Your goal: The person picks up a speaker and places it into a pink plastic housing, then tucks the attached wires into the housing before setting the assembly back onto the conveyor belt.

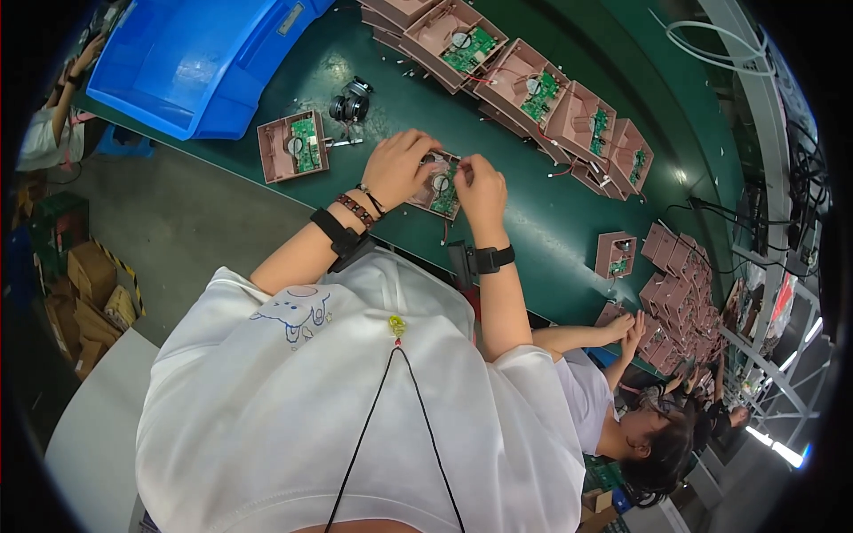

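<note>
A pink plastic housing (433,205) lies on the green table right in front of me, its open side up. Inside it sits a green circuit board (442,200) with a round part. My left hand (400,166) grips the left side of this housing, fingers bent over its far edge. At the right edge, the fingers of my right hand (482,188) are bent together over the board. What their tips hold, if anything, is hidden. A short wire comes out at the housing's near side. To the left lies a similar housing (277,160) with its own board.
Black round parts (349,105) lie beyond my left hand. A large blue bin (222,111) stands at the far left. Stacked housings (533,111) with trailing wires line the far side. At right, a co-worker's hands (626,330) are near more piled housings (680,298).
</note>
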`<state>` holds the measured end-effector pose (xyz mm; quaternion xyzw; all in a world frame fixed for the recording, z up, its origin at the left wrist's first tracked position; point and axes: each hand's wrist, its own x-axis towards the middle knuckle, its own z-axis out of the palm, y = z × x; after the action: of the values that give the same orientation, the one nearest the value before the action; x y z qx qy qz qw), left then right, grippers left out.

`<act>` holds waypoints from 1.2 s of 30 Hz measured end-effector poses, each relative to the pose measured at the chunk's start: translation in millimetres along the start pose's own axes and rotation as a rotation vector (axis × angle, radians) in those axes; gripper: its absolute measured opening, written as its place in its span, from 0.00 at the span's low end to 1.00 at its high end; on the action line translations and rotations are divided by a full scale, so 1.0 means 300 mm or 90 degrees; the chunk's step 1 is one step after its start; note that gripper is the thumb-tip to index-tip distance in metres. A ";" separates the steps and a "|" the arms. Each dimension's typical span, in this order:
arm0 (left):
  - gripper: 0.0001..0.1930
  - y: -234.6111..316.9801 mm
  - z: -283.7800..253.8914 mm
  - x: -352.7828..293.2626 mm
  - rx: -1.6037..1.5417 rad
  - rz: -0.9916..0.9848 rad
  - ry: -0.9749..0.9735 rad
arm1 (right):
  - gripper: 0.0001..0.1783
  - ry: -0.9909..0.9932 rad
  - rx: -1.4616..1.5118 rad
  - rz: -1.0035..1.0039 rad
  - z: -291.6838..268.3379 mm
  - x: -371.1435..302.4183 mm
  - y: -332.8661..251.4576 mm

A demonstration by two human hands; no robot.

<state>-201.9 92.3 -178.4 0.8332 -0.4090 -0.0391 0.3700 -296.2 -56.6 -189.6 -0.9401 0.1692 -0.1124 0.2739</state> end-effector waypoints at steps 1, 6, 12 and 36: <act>0.15 -0.011 0.000 -0.014 0.000 -0.006 0.002 | 0.05 -0.006 0.030 0.032 0.006 -0.001 0.004; 0.20 -0.042 0.025 -0.086 -0.008 -0.133 -0.057 | 0.05 0.098 0.025 0.012 0.043 -0.019 0.015; 0.24 -0.050 0.045 -0.108 -0.036 -0.194 -0.097 | 0.05 0.094 0.089 0.094 0.086 -0.016 0.041; 0.22 -0.084 0.049 -0.111 -0.059 -0.221 -0.129 | 0.08 -0.022 -0.146 0.011 0.040 0.036 -0.028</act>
<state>-212.8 117.2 -213.3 0.8651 -0.2922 -0.2044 0.3527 -280.6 -48.4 -193.7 -0.9655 0.1844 -0.0736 0.1682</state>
